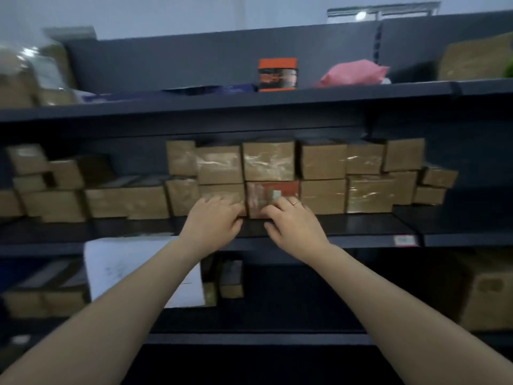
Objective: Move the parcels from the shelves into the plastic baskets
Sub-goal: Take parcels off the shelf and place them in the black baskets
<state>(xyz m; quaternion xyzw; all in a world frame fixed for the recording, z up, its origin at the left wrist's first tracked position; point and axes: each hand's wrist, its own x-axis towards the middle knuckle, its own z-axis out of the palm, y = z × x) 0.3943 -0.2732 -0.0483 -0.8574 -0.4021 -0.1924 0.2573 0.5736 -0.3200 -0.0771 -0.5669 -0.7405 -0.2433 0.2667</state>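
Dark metal shelving seen from the head camera, in three tiers. The middle shelf [347, 226] is filled with brown cardboard parcels [323, 159] stacked two high, several wrapped in clear tape. One parcel in the lower row, a red-faced parcel [273, 194], is framed by both hands. The left hand [212, 220] is laid against the parcel's left edge, its fingers [213, 202] curled and pressed together on the neighbouring brown box. The right hand [295, 226] is set at the parcel's lower right, its fingers [277, 207] bent and close together on the red face; a ring [296, 202] is worn on one finger. Whether the parcel is actually gripped cannot be told. The upper shelf [249, 102] carries an orange-and-black box [277, 75], a pink mailer bag [352, 72] and blurred brown cartons at both ends. On the lower tier are further brown boxes, a white sheet [133, 268] hanging from the shelf edge, and a large carton [488, 290] at far right. A small label [404, 240] is fixed to the middle shelf's front edge; its printing, and that on the parcels, is too blurred to read
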